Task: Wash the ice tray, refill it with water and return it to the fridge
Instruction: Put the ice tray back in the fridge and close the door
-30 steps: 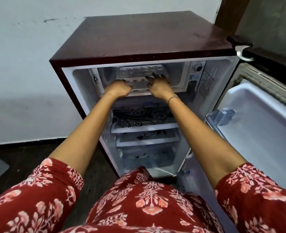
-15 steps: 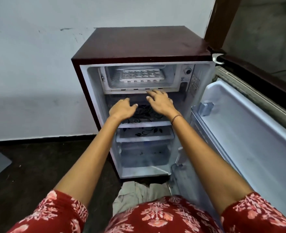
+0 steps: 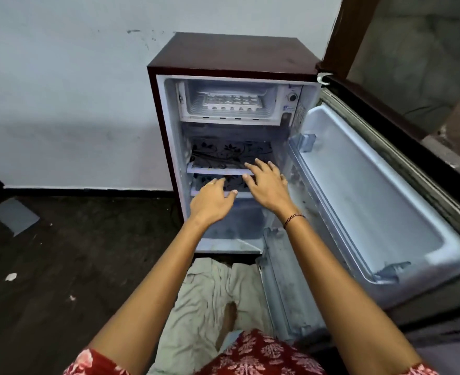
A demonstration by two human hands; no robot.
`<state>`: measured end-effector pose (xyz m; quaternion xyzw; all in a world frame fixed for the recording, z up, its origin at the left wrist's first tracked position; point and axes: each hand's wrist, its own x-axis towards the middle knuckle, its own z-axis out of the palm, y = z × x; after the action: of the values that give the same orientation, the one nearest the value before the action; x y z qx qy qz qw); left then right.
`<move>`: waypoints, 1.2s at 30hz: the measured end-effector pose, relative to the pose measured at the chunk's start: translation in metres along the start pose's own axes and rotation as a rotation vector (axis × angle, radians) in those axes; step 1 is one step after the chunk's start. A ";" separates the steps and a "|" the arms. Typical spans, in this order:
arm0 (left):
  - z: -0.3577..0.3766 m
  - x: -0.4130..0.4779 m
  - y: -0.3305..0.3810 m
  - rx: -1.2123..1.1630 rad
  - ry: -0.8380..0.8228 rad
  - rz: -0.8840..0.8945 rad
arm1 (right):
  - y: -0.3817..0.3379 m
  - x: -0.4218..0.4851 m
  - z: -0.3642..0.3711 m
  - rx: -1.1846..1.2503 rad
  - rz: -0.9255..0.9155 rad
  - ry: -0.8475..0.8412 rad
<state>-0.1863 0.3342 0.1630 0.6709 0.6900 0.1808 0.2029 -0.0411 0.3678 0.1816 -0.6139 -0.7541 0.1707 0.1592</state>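
The white ice tray (image 3: 231, 102) lies flat inside the freezer compartment (image 3: 193, 104) at the top of the small maroon fridge (image 3: 234, 54). Both of my hands are out in front of the fridge's lower shelves, well below the tray and apart from it. My left hand (image 3: 212, 203) hangs with fingers relaxed and spread, holding nothing. My right hand (image 3: 268, 185) is also empty, its fingers straight and pointing toward the patterned shelf (image 3: 223, 154).
The fridge door (image 3: 372, 190) stands wide open to the right, its white inner liner facing me. A crumpled beige cloth (image 3: 209, 301) lies on the dark floor at the fridge's foot. A white wall runs behind on the left, and a grey panel (image 3: 13, 215) lies on the floor.
Both hands let go of the ice tray in the freezer and drew back and down to the lower shelves. My view pulled away from the fridge.
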 end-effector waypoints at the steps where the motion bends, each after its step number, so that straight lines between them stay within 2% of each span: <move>1: 0.000 -0.012 0.005 -0.008 -0.002 0.011 | -0.001 -0.012 -0.005 -0.004 0.003 0.012; 8: -0.006 -0.065 0.064 -0.128 0.070 0.133 | -0.001 -0.084 -0.061 -0.047 0.000 0.187; 16: -0.001 -0.096 0.184 -0.397 0.330 0.308 | 0.039 -0.139 -0.156 -0.338 -0.045 0.598; 20: 0.007 -0.106 0.244 -0.462 0.357 0.424 | 0.075 -0.161 -0.203 -0.429 0.041 0.671; 23: 0.017 -0.107 0.279 -0.491 0.352 0.471 | 0.107 -0.176 -0.223 -0.437 0.127 0.647; 25: 0.027 -0.110 0.297 -0.471 0.331 0.508 | 0.131 -0.182 -0.229 -0.409 0.182 0.567; 28: 0.043 -0.110 0.313 -0.407 0.280 0.540 | 0.151 -0.183 -0.233 -0.206 0.160 0.370; 30: 0.052 -0.109 0.317 -0.382 0.250 0.525 | 0.152 -0.181 -0.233 -0.047 0.131 0.297; 36: 0.060 -0.109 0.307 -0.404 0.272 0.500 | 0.144 -0.180 -0.227 0.088 0.151 0.281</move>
<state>0.1084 0.2343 0.2760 0.7353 0.4753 0.4454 0.1873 0.2220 0.2323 0.3128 -0.6793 -0.6678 0.1273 0.2764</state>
